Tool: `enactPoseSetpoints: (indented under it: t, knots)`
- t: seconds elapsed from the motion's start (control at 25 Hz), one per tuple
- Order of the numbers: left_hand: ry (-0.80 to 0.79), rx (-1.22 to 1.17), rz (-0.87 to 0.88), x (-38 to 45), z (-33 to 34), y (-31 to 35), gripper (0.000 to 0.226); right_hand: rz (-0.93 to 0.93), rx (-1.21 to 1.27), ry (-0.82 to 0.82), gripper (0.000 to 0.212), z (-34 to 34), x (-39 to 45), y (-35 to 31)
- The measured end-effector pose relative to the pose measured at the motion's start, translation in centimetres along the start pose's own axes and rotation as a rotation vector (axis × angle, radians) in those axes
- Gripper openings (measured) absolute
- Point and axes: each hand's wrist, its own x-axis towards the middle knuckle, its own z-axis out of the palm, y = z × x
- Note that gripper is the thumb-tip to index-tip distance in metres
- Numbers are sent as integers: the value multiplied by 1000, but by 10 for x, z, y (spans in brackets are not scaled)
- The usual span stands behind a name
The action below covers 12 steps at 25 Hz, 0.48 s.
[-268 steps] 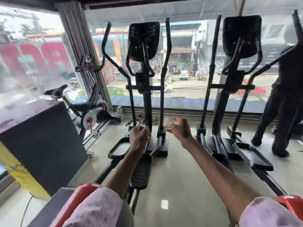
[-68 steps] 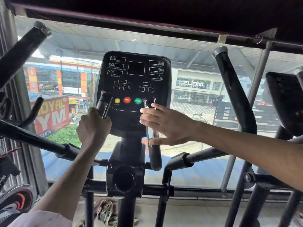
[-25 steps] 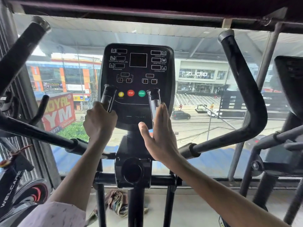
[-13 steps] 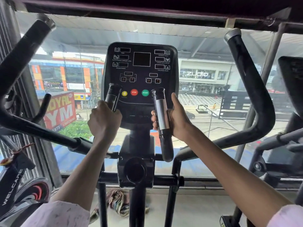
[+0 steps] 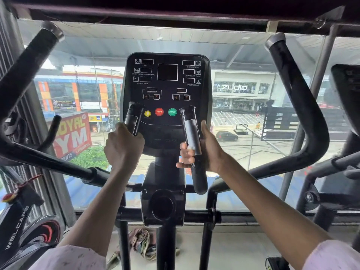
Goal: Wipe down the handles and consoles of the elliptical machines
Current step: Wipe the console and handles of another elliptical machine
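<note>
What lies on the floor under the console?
Under the console, a crumpled cloth heap lies on the floor beside the centre post. The post covers part of it, so its full extent is hidden.

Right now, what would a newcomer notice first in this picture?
Probably the black console at centre, with its yellow, red and green buttons. Just below, the left hand and right hand each grip a short handle. Two long black arms frame the street beyond.
</note>
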Motion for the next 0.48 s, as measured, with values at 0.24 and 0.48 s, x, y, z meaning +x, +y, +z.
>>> enactPoseSetpoints:
  t: [0.24, 0.48]
  knots:
    - [-8, 7, 2, -1, 0, 0, 27, -32, -108, 110, 101, 14, -8, -16]
    - [-12, 10, -1, -1, -3, 2, 27, -67, -173, 221, 80, 20, -15, -3]
